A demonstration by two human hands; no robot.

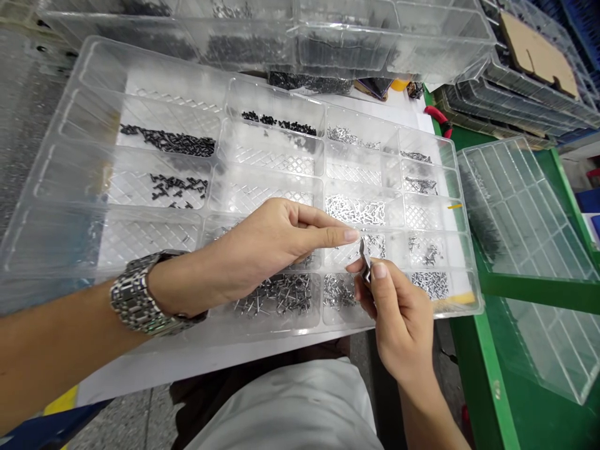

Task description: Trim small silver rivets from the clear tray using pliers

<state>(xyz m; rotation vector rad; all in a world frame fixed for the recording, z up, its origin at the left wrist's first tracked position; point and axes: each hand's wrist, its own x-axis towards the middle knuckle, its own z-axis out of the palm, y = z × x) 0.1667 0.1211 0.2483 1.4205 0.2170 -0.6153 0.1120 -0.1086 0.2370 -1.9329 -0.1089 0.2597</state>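
Note:
My right hand (394,306) is closed on a small dark metal part (364,262), whose thin tip points up toward my left fingertips. My left hand (281,244), with a metal watch on its wrist, pinches thumb and forefinger together just above that tip; what lies between them is too small to make out. Both hands are over a clear compartment tray (267,331). Silver screws (281,294) lie in a front compartment, bright small parts (356,209) behind my fingertips, and black screws (178,142) at the left.
Another clear divided box (290,37) stands behind the tray. At the right are stacked trays (510,106), a brown board (539,53), red handles (439,117) and a clear divided tray (529,212) on a green surface (497,300).

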